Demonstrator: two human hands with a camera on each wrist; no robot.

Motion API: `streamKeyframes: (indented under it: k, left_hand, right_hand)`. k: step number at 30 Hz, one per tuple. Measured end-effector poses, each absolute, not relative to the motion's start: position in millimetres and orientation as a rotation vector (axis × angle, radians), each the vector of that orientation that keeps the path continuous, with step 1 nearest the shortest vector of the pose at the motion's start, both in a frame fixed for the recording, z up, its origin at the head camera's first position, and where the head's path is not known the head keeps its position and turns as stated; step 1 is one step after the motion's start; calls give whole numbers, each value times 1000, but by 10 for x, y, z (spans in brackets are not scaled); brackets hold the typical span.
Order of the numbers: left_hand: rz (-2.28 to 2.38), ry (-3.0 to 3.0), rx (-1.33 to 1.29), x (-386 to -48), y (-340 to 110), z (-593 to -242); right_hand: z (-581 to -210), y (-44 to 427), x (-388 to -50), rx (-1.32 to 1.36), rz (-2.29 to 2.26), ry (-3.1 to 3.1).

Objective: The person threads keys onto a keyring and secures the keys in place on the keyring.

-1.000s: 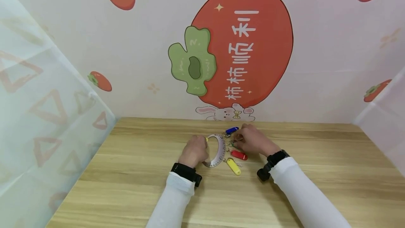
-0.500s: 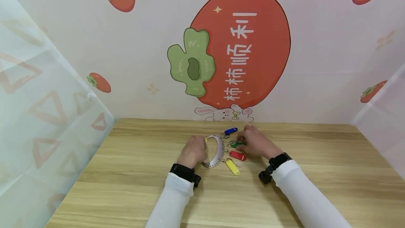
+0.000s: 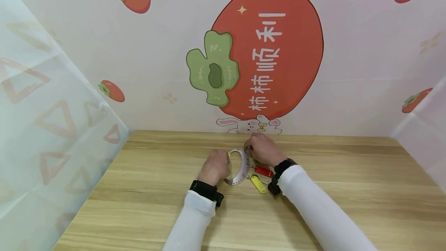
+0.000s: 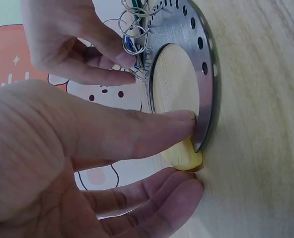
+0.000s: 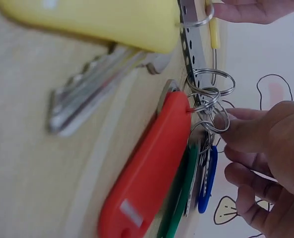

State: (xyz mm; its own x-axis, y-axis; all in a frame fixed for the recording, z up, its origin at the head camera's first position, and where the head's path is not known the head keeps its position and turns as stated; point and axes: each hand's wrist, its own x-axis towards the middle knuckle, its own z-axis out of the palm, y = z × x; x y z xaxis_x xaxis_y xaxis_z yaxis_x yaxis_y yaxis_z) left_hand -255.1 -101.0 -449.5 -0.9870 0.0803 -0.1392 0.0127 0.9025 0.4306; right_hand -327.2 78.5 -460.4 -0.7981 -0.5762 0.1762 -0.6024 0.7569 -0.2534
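A flat, crescent-shaped metal key holder [image 3: 245, 167] with holes along its edge is on the wooden table. My left hand [image 3: 214, 164] holds one end of it, thumb and fingers around the yellow piece [image 4: 184, 158] there. At the holder's far right edge, my right hand [image 3: 265, 150] pinches a wire split ring [image 5: 217, 120] between thumb and finger. A red key tag [image 3: 263, 171] and a yellow key tag [image 3: 258, 184] fan out to the right. Green tag [image 5: 183, 191] and blue tag [image 5: 208, 183] are behind the right hand in the head view.
A toothed key [image 5: 85, 91] lies beside the yellow tag. The table [image 3: 139, 212] meets a back wall [image 3: 348, 100] printed with a large persimmon, close beyond the hands. A white patterned side sheet [image 3: 62, 146] stands at the left.
My right hand has left the green tag and moved left and slightly away from me to the rings by the blue tag, covering both tags. The left hand keeps its hold.
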Motion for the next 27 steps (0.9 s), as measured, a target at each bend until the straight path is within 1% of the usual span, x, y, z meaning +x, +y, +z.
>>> streamKeyframes:
  k: [4,11,19,27]
  left_hand:
    - [648,2923,82,-2557,-996,-4504]
    - [658,2923,73,-2542,-998,-4505]
    - [644,2934,85,-2524,-1013,-4510]
    - [665,2931,83,-2526,-1000,-4496]
  right_hand:
    - [-4613,763,-3298,943,425,-2892]
    - [-4624,766,-3308,917,533,-2970]
    - [-4632,728,-3327,895,552,-2989]
    - [-4601,833,-3276,868,700,-2962]
